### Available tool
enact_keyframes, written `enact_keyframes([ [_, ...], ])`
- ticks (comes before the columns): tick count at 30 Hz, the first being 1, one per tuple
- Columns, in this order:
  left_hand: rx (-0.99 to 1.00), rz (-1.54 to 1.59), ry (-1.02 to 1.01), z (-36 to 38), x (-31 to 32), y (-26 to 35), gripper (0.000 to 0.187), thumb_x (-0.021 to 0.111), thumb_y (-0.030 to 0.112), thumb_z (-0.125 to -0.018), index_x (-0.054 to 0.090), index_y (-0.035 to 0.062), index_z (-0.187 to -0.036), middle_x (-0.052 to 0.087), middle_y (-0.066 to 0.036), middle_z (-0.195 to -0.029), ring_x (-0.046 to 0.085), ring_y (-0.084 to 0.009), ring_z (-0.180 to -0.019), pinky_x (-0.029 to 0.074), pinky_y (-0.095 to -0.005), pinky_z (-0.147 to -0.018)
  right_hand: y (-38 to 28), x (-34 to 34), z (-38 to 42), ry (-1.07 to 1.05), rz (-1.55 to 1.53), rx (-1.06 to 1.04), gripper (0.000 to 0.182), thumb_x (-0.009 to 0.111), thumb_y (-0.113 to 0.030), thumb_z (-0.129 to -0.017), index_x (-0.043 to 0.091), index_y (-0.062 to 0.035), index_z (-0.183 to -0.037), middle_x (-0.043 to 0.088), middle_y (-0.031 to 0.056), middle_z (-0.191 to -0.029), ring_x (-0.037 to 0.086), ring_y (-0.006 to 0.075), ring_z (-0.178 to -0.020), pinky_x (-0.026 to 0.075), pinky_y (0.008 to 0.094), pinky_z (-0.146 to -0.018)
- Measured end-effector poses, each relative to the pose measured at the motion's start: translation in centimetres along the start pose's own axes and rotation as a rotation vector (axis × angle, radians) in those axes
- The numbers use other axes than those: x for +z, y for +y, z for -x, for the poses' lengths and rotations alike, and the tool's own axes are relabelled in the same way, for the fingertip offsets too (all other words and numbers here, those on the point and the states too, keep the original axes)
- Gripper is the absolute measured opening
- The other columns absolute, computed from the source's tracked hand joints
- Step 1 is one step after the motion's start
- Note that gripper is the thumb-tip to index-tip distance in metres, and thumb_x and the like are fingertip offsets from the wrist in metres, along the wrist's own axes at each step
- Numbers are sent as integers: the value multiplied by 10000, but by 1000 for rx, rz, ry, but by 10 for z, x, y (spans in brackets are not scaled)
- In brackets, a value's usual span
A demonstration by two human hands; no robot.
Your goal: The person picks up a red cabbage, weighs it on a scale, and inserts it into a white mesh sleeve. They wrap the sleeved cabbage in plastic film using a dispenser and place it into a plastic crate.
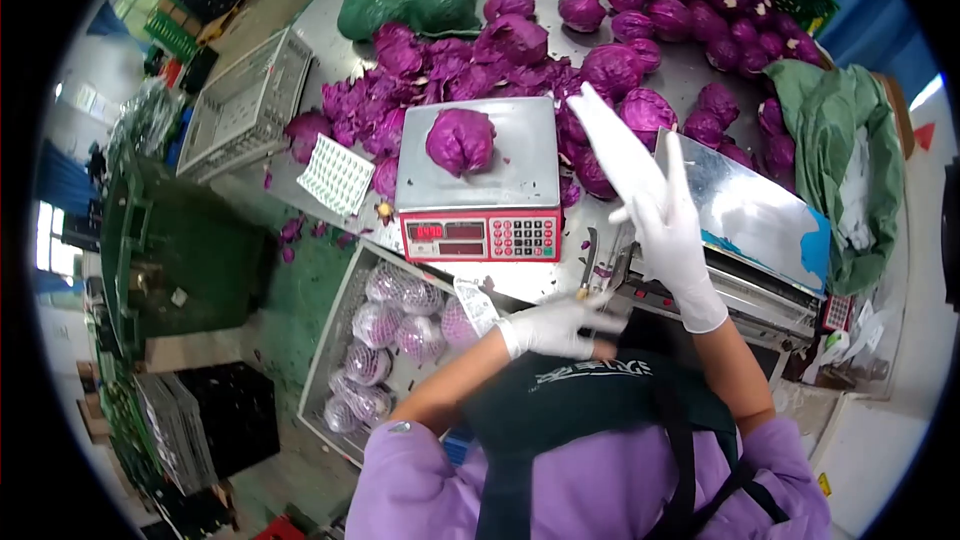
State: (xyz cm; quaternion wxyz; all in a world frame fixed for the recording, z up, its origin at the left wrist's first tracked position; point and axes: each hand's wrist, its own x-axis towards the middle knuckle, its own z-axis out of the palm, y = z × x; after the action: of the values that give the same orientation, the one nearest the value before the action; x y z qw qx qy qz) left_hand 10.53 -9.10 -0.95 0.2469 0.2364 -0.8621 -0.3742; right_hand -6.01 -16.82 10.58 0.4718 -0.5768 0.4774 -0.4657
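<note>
One red cabbage [460,140] lies alone on the scale [480,190] on the table [340,30], while the right hand [668,225] is raised with open fingers, holding nothing, and the left hand [556,326] rests loosely open near a knife [587,265], so weighing seems in hand and the next move calls for lifting that cabbage off.

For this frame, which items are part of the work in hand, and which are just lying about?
In hand:
right hand raised over the wrapping machine
left hand near the knife
red cabbage on the scale

Lying about:
green net sack
grey crate
label sheet
</note>
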Motion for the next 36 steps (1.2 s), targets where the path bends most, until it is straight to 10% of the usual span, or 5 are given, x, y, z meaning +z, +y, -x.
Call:
enact_keyframes([
  [7, -315, -222, 1189, -7, -84, 11, 433, 524, 241, -1003, 436, 8, -1357, 498, -144, -1309, 517, -210, -1161, 437, -362, -976, 4, -2, 19, -166, 419, -307, 386, 472, 30, -920, 555, 7, -1297, 549, 220, -1332, 524, 321, -1264, 385, 355, -1073],
  [12, -132, 1586, 911, -36, -65, 6, 696, 304, 564, -1011, 275, 39, -1468, 411, -191, -1429, 447, -314, -1304, 406, -479, -1067, -23, 33, 44, -695, 268, -256, 486, 587, -111, -906, 506, -42, -1380, 416, 207, -1475, 447, 284, -1340, 353, 372, -1095],
  [17, -54, 1516, 720, -54, -54, 34, 814, 310, 619, -985, 163, 21, -1518, 311, -170, -1510, 382, -288, -1355, 344, -407, -1115, 12, 24, 28, -281, -77, 97, 689, 681, -47, -857, 376, -60, -1475, 598, 5, -888, 554, 70, -763, 486, 224, -711],
  [21, -104, 1408, 867, -69, -32, 39, 672, 316, 446, -1048, 178, -28, -1503, 276, -190, -1532, 356, -283, -1369, 284, -405, -1140, 24, 21, 26, -60, 242, -199, 218, 743, -40, -796, 661, -25, -997, 610, 46, -870, 592, 110, -742, 486, 241, -677],
  [36, -249, 1003, 1189, -90, -29, 34, 629, 286, 465, -1051, 193, 57, -1520, 291, -129, -1556, 336, -245, -1385, 260, -371, -1142, 35, 25, 24, -107, -131, 139, 183, 708, -159, -892, 638, -23, -991, 621, -7, -870, 546, 57, -827, 463, 229, -746],
])
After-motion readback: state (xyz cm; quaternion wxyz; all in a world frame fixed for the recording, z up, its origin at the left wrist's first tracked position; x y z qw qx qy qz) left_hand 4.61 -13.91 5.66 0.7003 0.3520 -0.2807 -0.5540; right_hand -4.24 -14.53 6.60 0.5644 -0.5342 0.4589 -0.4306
